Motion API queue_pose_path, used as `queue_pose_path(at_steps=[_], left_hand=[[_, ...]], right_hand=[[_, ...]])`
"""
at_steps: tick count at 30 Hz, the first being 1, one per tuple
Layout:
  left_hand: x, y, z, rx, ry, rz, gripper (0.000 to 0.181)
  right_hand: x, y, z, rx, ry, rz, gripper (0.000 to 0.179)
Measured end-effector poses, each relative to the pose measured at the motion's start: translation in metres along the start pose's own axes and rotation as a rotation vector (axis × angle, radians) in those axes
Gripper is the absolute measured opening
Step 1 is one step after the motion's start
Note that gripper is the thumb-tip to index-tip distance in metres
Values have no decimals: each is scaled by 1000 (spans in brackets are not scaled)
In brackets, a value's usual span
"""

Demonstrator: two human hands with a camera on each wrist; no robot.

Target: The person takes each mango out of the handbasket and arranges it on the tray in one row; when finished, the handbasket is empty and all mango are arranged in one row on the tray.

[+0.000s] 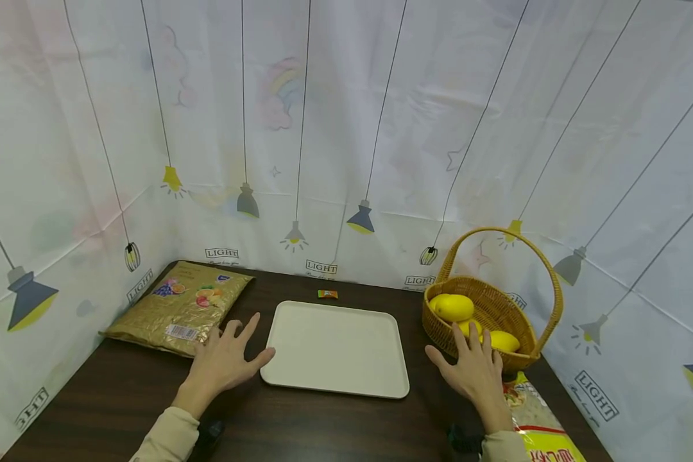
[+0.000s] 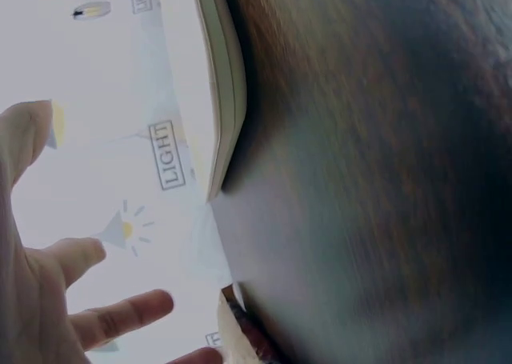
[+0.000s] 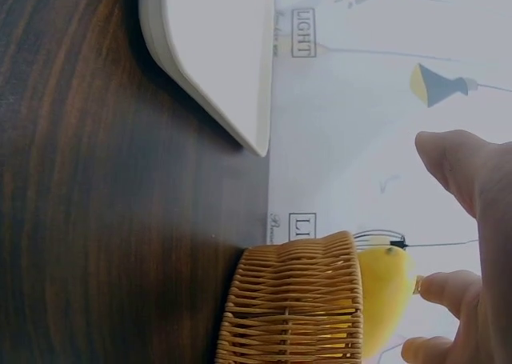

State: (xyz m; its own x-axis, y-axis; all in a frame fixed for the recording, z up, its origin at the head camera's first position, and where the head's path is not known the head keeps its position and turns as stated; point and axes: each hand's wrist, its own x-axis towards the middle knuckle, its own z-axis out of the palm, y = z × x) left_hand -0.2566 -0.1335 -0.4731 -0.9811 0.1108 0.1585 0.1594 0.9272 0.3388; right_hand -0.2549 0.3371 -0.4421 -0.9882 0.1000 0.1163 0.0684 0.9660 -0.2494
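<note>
My left hand (image 1: 222, 362) hovers with spread fingers between a gold package (image 1: 199, 298) and the left edge of a white tray (image 1: 335, 350). In the left wrist view its fingers (image 2: 120, 316) are apart with nothing between them, and the tray's rim (image 2: 228, 84) rises beyond. On the other side, my right hand (image 1: 473, 372) is held out, fingers extended, before a wicker basket (image 1: 491, 298) of yellow lemons (image 1: 455, 308). In the right wrist view the basket's woven wall (image 3: 292, 300) and one lemon (image 3: 384, 292) show beside the fingertips.
A small orange-and-green wrapped candy (image 1: 327, 294) lies behind the tray. At the right front, a yellow-and-red food bag (image 1: 539, 423) lies partly behind the right forearm. The basket's tall handle (image 1: 556, 289) arches upward. A patterned curtain (image 1: 346, 128) stands around the dark table (image 1: 300, 423).
</note>
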Motion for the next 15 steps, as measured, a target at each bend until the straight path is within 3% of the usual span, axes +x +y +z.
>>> queue_pose_path(at_steps=[6,15], left_hand=[[2,7,6,-28,-83,9,91],[-2,16,11,-72,-256,13,96]], right_hand=[[7,0,-3,-8,23,-11,103],[20,3,-7,-23,9,-19,105]])
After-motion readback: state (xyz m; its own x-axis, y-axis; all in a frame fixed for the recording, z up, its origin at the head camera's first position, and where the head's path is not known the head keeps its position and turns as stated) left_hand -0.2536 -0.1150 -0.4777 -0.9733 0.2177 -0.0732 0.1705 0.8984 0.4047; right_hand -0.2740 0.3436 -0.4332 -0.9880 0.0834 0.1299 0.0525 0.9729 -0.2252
